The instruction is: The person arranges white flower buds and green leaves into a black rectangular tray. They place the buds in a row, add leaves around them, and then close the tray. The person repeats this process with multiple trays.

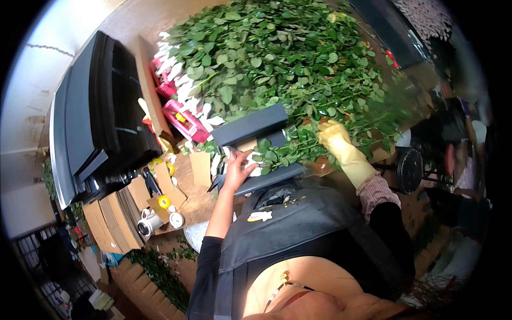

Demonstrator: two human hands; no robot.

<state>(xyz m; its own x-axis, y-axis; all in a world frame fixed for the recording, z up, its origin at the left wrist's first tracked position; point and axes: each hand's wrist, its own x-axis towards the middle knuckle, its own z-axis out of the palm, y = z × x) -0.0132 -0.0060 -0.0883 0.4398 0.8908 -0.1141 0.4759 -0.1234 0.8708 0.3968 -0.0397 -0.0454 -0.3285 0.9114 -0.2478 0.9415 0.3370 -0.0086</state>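
Observation:
A dark grey corrugated cardboard sheet [250, 126] lies folded up around a bundle of leafy green stems [280, 153], just in front of my body. My bare left hand [240, 166] rests on the white-covered heads [256, 172] at the bundle's left end, its fingers spread. On the right, my right hand [336, 137], in a yellow rubber glove, has its fingers curled round leafy stems; the exact grip is partly hidden by leaves. Beyond both hands spreads a big heap of leafy stems [277, 58], with white-covered heads along its left side.
Pink plastic holders [184, 120] stand left of the heap. Further left is a tall stack of dark sheets [101, 101]. Cardboard pieces [200, 169], a yellow tape roll [164, 201] and a white mug-like container [149, 222] lie at the table's left. A round black stool seat [410, 170] is at right.

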